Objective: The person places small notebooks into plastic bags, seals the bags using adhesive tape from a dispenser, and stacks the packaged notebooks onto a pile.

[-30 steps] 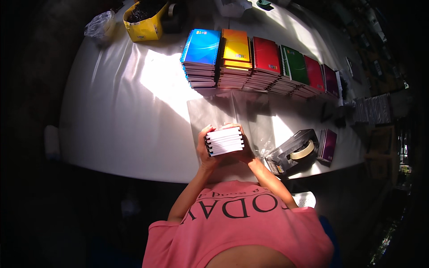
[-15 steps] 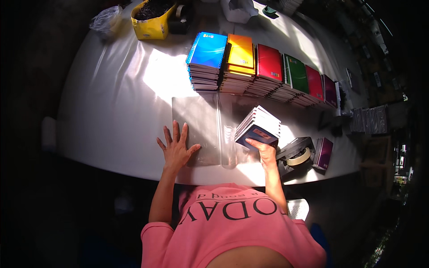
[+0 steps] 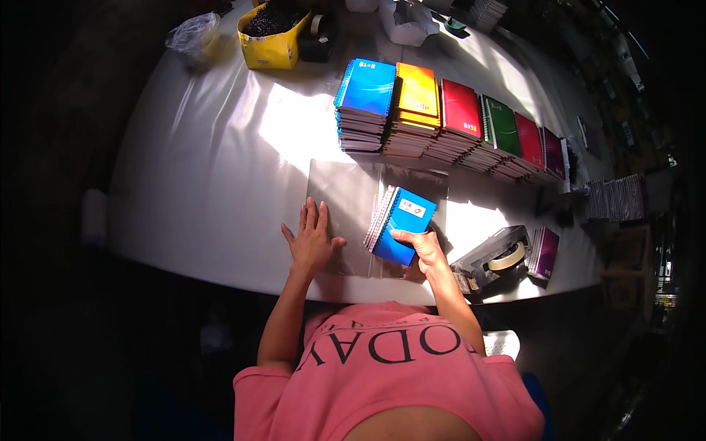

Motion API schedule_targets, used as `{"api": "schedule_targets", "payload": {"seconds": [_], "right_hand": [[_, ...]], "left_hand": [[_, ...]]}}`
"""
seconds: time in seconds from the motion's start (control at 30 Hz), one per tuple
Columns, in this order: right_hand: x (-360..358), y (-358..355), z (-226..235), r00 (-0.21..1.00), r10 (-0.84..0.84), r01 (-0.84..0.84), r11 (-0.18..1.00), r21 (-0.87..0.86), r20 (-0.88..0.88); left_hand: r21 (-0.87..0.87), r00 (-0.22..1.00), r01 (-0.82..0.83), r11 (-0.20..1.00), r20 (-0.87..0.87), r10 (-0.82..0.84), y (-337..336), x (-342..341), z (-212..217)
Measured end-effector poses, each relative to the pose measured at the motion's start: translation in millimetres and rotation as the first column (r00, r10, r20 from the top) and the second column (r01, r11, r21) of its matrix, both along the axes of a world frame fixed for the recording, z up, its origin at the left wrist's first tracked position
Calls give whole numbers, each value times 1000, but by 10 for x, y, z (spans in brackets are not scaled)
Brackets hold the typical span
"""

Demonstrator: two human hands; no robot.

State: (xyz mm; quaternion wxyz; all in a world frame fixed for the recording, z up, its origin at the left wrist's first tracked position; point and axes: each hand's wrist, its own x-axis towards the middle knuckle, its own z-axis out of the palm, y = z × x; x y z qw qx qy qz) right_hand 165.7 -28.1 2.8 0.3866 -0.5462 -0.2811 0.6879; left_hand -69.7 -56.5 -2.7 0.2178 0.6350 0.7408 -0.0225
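Note:
A small stack of spiral notebooks is gripped in my right hand, thumb on top. Its upper face is a bright blue cover with a white label, and the wire-bound edges face left. Beneath the stack lies a clear plastic sheet or bag, flat on the table. My left hand rests with spread fingers on the left part of the plastic and holds nothing. Beyond the plastic stands a row of notebook piles, among them a blue pile, a yellow pile, a red pile and a green pile.
A tape dispenser with a cream roll stands right of my right hand, beside purple notebooks. At the far left are a yellow container of dark material and a crumpled clear bag. More notebooks are stacked at the right.
The notebook stack in my right hand has turned over, from a dark blue cover to a bright blue one with a label. It now sits lower, over the plastic. My left hand stays spread.

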Motion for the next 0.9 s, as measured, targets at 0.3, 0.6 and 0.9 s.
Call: {"api": "schedule_targets", "payload": {"seconds": [0.3,0.6,0.9], "right_hand": [[212,128,-11,986,43,-50,998,35,160],[182,50,-9,993,4,-13,997,80,115],[222,67,-53,992,46,-55,995,79,118]], "left_hand": [[132,990,-53,990,140,34,-43,137,-210],[389,967,-66,919,250,-37,-179,109,-330],[356,979,-37,934,198,-37,-91,188,-464]]}}
